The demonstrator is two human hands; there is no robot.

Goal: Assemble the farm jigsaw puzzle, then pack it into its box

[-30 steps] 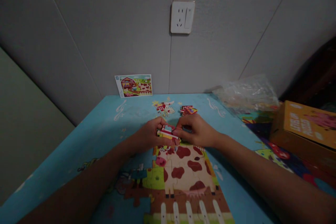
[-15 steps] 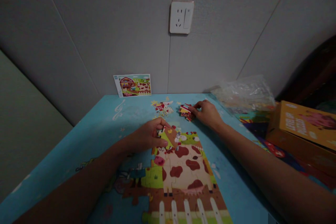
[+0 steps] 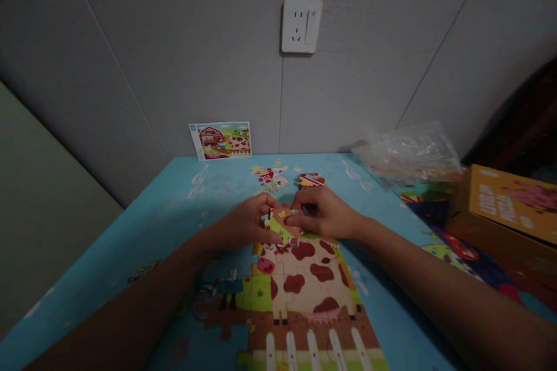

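My left hand (image 3: pixel 252 220) pinches a stack of puzzle pieces (image 3: pixel 278 226) with brown and green print, held above the upper edge of the part-joined cow puzzle (image 3: pixel 311 278). From the other side my right hand (image 3: pixel 319 211) grips the same pieces, its thumb on the front face. How many pieces are in the stack I cannot tell. The joined puzzle lies flat on the blue table, showing a spotted cow, a white fence and part of a figure in blue. A small pile of loose puzzle pieces (image 3: pixel 311 179) lies behind my right hand.
A picture card (image 3: pixel 224 141) of the farm scene leans against the wall. The blue tabletop (image 3: pixel 174 191) has printed designs, including a little barn. At right are a clear plastic bag (image 3: pixel 409 153) and an orange puzzle box (image 3: pixel 505 208). A wall socket (image 3: pixel 301 26) is above.
My right hand has left the loose pile and come toward me and left, onto the pieces in my left hand. My left hand has stayed nearly in place.
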